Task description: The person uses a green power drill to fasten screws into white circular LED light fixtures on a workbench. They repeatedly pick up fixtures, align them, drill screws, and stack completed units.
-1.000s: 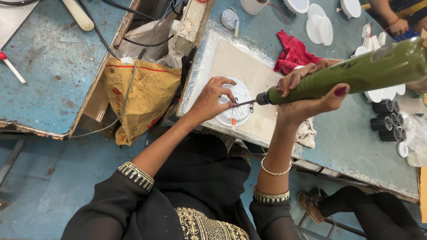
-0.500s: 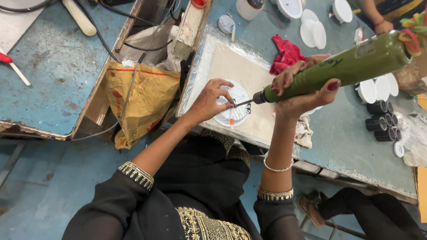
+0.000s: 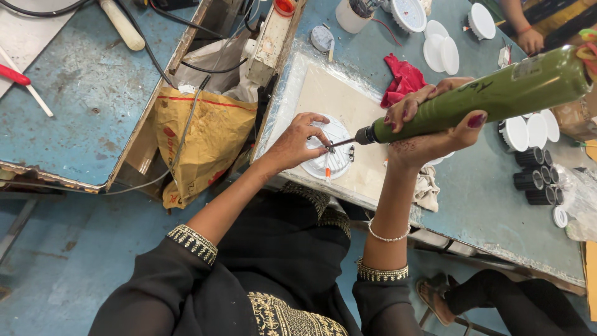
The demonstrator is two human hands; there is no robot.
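Your left hand (image 3: 297, 144) presses its fingers on the round white lamp housing (image 3: 328, 155), which lies on the pale board (image 3: 339, 102). Your right hand (image 3: 429, 127) is wrapped around the green electric screwdriver (image 3: 491, 93), bit at the housing's centre; judging by that, fastening is underway, with loose white discs (image 3: 440, 53) waiting on the bench.

Even, bright daylight is spread over the blue worktable (image 3: 485, 186), with only soft shadows cast beneath the right hand (image 3: 429, 134). Mild glare is seen on the plastic-covered board (image 3: 336, 93) beside the grip. Focus is held throughout; slight wide-angle stretching is noted at the edges.
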